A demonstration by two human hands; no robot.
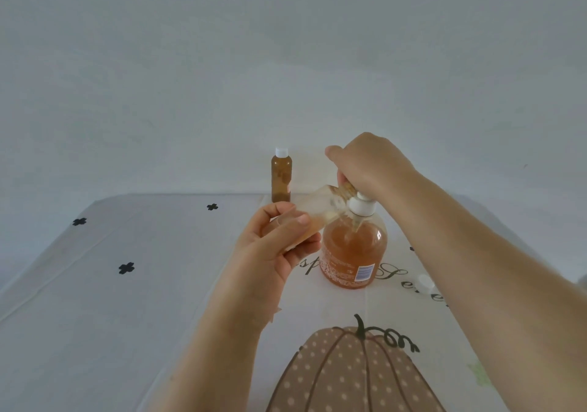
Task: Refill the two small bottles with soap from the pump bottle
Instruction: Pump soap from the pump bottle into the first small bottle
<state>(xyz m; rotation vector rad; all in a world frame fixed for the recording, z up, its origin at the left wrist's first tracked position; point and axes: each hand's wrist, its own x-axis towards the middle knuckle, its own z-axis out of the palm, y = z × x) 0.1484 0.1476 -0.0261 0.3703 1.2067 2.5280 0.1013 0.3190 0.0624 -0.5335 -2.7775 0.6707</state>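
The pump bottle, clear with orange soap and a white collar, stands upright in the middle of the table. My right hand lies over its pump head, fingers curled down on it. My left hand grips a small clear bottle, tilted with its mouth up toward the pump spout; a little orange soap lies inside. A second small bottle, full of amber soap and closed with a white cap, stands upright at the table's far edge.
A loose white cap lies on the tablecloth right of the pump bottle, partly behind my right forearm. The cloth has black crosses, script lettering and a dotted pumpkin print. A plain wall rises behind the table.
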